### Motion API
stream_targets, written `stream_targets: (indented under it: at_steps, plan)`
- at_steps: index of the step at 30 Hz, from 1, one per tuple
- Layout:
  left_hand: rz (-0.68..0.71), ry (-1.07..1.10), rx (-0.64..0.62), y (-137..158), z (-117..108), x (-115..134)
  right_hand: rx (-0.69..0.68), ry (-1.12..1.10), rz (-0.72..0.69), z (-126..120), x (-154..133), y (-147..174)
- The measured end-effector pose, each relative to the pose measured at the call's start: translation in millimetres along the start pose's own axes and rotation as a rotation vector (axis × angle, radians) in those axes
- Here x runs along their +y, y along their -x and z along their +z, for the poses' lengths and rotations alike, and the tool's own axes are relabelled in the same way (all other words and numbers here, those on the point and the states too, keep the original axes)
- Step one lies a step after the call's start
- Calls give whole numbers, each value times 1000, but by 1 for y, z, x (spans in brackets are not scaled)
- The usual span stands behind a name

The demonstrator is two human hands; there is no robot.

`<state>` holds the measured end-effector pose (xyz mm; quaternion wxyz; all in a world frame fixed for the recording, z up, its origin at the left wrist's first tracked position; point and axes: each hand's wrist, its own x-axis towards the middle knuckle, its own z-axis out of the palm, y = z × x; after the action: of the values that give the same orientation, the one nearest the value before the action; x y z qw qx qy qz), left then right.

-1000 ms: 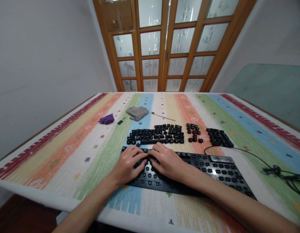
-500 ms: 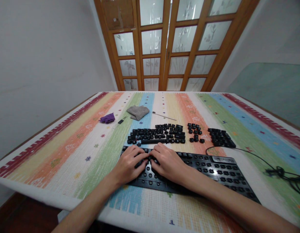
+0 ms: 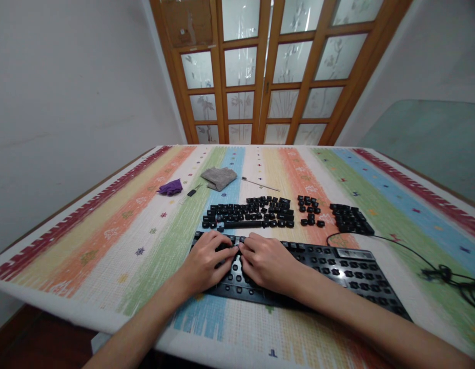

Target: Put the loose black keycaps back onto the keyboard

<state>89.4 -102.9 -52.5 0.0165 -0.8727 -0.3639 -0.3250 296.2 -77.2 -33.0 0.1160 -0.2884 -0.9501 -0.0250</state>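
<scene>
1. The black plastic keyboard frame [image 3: 350, 269], with most keycaps taken off, lies near the front edge of the table on the striped, many-coloured tablecloth [image 3: 87, 256].
2. The left hand [image 3: 207, 261] rests on the left part of the keyboard frame, its fingers bent. The right hand [image 3: 270, 262] is just beside it, also with bent fingers, and the fingertips of both hands come together over the keys.
3. Whether the fingertips pinch something small, I cannot tell, because the fingers cover this place.
4. Beyond the far edge of the keyboard frame lie black loose keycaps in rows [image 3: 275, 211], with a long black bar keycap [image 3: 243, 224] at their near side. To the right are a small black keycap group [image 3: 309, 206] and a denser black keycap block [image 3: 348, 219].
5. A thin black cable [image 3: 410, 246] curves from the far edge past this block; its tangled part is cut off at the right border.
6. Farther away lie a crumpled purple cloth [image 3: 170, 187], a folded grey cloth [image 3: 220, 177], a thin rod with dark tip [image 3: 262, 184] and, perhaps, a small black-handled wire tool [image 3: 191, 192].
7. The right forearm hides part of the keyboard frame's near edge; both forearms leave the view.
</scene>
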Motion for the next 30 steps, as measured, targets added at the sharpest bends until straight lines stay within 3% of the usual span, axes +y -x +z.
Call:
stream_targets:
  at_steps: [8,15,23,30]
  plan:
    - [2,-27,-24,1,2,1,-100,36,-78,4,-1,-4]
    - [6,-33,7,1,1,4,-66,-105,-41,-17,12,-16]
    - [20,43,13,1,-4,2,78,-84,300,-14,75,-48]
    - [44,45,-4,3,-5,3,39,-18,352,3,108,-72]
